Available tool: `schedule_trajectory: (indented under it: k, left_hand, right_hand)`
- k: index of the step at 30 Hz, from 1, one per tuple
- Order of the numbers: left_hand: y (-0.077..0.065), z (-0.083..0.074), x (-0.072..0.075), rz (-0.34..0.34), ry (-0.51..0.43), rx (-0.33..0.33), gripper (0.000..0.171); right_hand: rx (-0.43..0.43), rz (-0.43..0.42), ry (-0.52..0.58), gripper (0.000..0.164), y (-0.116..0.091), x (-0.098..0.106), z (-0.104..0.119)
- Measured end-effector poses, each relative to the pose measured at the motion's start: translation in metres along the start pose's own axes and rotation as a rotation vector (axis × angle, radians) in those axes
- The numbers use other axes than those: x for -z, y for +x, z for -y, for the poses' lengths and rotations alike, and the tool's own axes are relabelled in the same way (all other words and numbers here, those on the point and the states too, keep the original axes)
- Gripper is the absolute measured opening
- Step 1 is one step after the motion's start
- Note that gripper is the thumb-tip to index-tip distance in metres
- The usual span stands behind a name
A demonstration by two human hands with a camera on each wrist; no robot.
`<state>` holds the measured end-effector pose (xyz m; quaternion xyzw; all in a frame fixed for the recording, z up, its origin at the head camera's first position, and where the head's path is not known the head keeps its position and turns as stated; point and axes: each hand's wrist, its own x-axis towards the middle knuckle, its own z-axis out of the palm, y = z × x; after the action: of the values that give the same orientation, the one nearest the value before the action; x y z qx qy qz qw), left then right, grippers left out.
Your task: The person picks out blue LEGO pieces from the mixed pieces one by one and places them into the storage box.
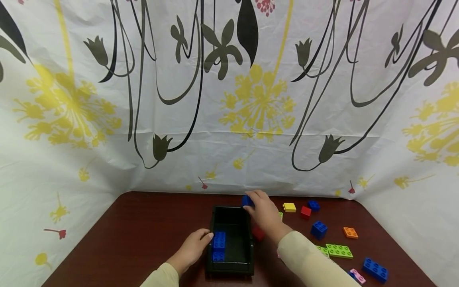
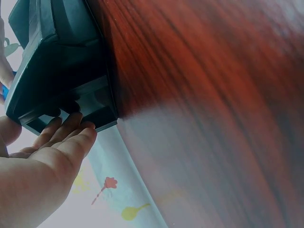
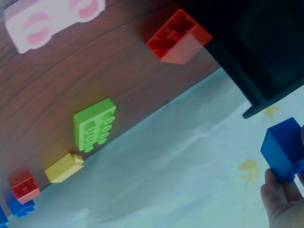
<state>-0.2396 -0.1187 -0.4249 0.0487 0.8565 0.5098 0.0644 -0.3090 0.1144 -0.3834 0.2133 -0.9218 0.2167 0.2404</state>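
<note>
My right hand (image 1: 264, 211) pinches a blue brick (image 1: 247, 201) by the far right corner of a black bin (image 1: 230, 268). The right wrist view shows the same blue brick (image 3: 283, 148) between thumb and fingers, apart from the bin's rim. My left hand (image 1: 193, 247) holds the left wall of the bin. In the left wrist view its fingers (image 2: 71, 137) reach against the bin's side, with the thumb at the upper rim. Inside the bin, blue bricks (image 1: 219, 241) lie along the left wall.
Right of the bin lie a red brick (image 1: 258, 233), a yellow brick (image 1: 289, 207), another red brick (image 1: 305, 212), blue bricks (image 1: 318, 230), an orange brick (image 1: 350, 232), lime green bricks (image 1: 339, 250) and a pink piece (image 1: 357, 276). A patterned sheet (image 1: 215, 167) hangs behind the dark table (image 1: 143, 223).
</note>
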Motion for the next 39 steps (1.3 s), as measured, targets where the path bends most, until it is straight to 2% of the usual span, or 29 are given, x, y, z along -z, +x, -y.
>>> schedule_trajectory:
  k: [8, 12, 20, 30, 39]
  left_hand:
    - [0.002, 0.002, 0.001, 0.031, -0.018, 0.008, 0.050]
    - [0.002, 0.002, 0.001, 0.026, -0.017, 0.004, 0.050]
    - [0.002, 0.001, 0.000, 0.016, -0.024, 0.008, 0.048]
    - [0.000, 0.001, 0.002, 0.003, -0.026, -0.005, 0.048]
    - [-0.002, 0.000, 0.003, 0.022, -0.027, 0.020, 0.049]
  right_hand:
    - [0.038, 0.093, 0.009, 0.043, 0.001, 0.003, 0.018]
    - [0.072, 0.129, 0.005, 0.044, 0.002, 0.002, 0.025]
    - [0.086, 0.204, -0.005, 0.044, 0.003, 0.000, 0.037]
    - [0.029, 0.342, -0.004, 0.043, 0.009, -0.003, 0.052]
    - [0.005, 0.440, -0.101, 0.040, 0.020, -0.009, 0.062]
